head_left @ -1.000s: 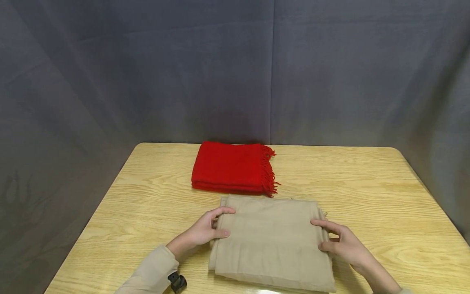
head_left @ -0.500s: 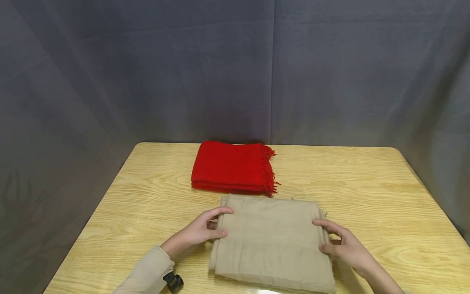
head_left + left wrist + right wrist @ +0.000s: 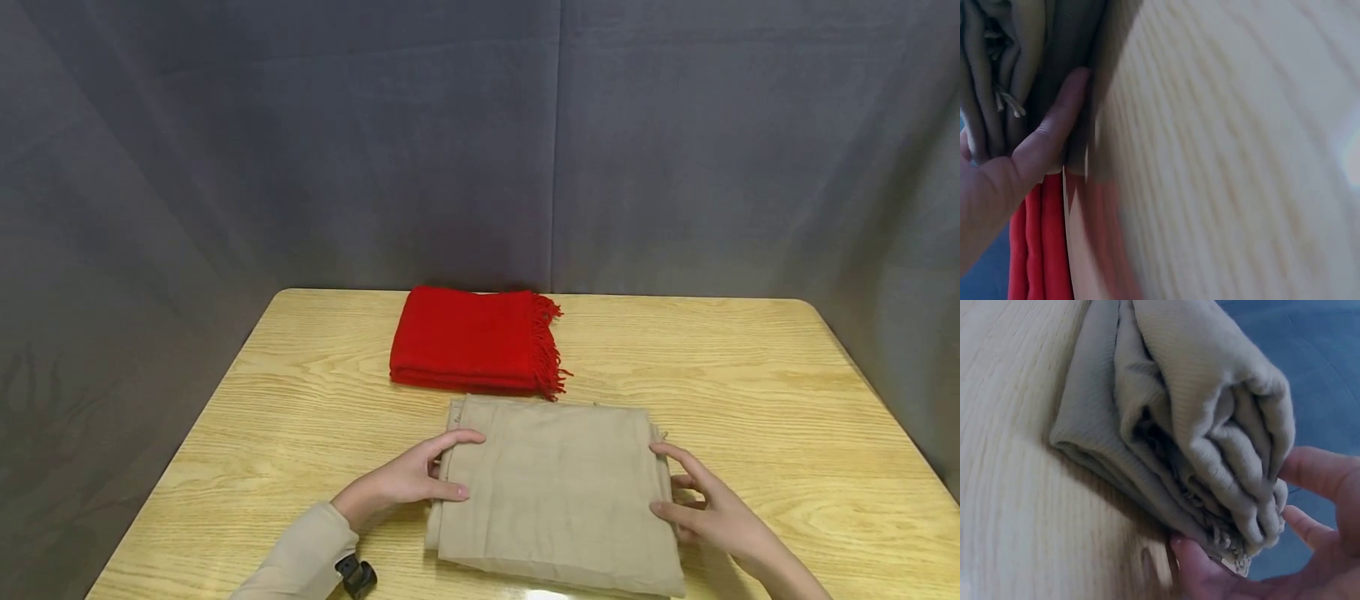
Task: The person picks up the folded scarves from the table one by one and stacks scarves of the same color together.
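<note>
The beige scarf (image 3: 555,492) lies folded flat on the wooden table (image 3: 750,400), at the near edge, with one hand at each of its short sides. The left hand (image 3: 408,479) grips the left edge: its forefinger curls over the top layer and the thumb (image 3: 1047,134) presses in against the stacked folds from the side. The right hand (image 3: 708,512) cups the opposite edge, its fingers (image 3: 1319,475) lying on top and its thumb tucked under the bundle of layers, so both hands are closed on the cloth rather than resting free. Just beyond the fingertips of both hands, touching or nearly touching the far edge of the scarf, sits a folded red scarf (image 3: 472,337) with its fringe (image 3: 547,350) hanging toward the right-hand side. The risk as I judge it lies in the loose layers at the right thumb: in the right wrist view the folds bulge apart and a frayed end pokes out below, so a lift held only by the outer layers could let the inner ones slide out and the fold collapse. Uneven pull between the two hands would skew the stack. Pushing forward past the fingertips could also nudge the red scarf or snag its fringe.
</note>
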Demonstrator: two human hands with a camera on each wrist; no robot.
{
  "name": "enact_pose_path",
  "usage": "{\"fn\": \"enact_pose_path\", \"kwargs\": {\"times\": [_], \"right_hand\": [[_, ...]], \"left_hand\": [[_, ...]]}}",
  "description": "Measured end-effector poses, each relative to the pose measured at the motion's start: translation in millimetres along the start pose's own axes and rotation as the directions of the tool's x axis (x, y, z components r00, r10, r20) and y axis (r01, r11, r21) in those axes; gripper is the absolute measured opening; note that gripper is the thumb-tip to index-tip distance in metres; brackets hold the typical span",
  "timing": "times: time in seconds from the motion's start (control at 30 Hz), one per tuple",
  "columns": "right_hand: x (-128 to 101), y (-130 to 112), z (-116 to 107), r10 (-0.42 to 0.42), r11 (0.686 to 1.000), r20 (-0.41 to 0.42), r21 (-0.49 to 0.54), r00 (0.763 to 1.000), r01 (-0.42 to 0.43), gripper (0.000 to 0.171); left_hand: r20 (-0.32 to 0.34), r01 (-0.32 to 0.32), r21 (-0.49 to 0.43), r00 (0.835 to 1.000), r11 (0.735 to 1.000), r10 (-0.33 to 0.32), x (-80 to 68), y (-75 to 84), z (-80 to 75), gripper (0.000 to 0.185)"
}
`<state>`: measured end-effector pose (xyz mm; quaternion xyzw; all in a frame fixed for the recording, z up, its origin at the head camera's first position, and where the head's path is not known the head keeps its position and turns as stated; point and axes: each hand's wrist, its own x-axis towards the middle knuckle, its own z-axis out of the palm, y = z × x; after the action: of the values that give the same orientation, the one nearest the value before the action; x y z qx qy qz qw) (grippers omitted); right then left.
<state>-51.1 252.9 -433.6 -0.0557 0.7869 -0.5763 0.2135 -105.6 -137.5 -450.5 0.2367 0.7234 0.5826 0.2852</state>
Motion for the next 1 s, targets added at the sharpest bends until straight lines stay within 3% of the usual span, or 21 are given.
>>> {"fn": "enact_pose_path", "kwargs": {"times": [0.2, 0.5, 0.7, 1.0], "right_hand": [[0.2, 3.7, -1.9, -0.026, 1.0, 0.088, 0.019, 0.996, 0.024, 0.078], [4.0, 3.5, -5.2, -0.082, 0.996, 0.23, -0.004, 0.97, 0.085, 0.074], [10.8, 5.5, -4.7, -0.104, 0.991, 0.213, -0.058, 0.971, 0.118, 0.073], [15.9, 3.5, 1.5, -0.086, 0.996, 0.202, 0.008, 0.976, 0.086, 0.073]], "left_hand": [[0.002, -0.011, 0.069, 1.0, 0.998, 0.011, 1.4, -1.7, -1.1, 0.063], [0.006, 0.002, 0.028, 1.0, 1.0, -0.002, 8.6, -4.6, -0.3, 0.064], [0.004, 0.012, 0.03, 1.0, 0.999, -0.012, 12.4, -4.6, 0.8, 0.063], [-0.019, 0.023, 0.021, 1.0, 1.0, -0.023, 16.4, -1.6, 6.2, 0.064]]}}
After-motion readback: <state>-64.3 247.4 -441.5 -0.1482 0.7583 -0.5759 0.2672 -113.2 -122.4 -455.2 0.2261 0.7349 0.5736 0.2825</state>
